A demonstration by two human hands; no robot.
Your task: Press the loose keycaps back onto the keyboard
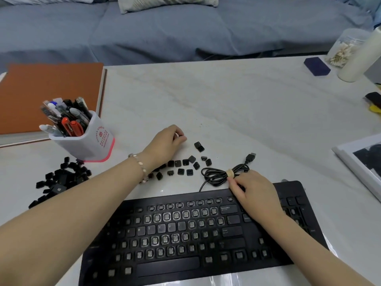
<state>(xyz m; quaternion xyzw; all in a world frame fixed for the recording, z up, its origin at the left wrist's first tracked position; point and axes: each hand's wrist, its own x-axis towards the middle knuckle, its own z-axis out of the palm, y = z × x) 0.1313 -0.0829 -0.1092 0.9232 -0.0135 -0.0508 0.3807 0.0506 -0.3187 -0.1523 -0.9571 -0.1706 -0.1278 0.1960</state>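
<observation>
Black coiled cable [216, 176] between keyboard [185, 263] and scattered keycaps [178, 163]; pen cup [90, 141] nearby.

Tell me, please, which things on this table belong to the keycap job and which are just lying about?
For the job: keyboard, scattered keycaps, keycap pile, left hand pinching a keycap.

Lying about: pen holder, orange folder, cotton swab jar, dark blue box, coiled USB cable.
</observation>
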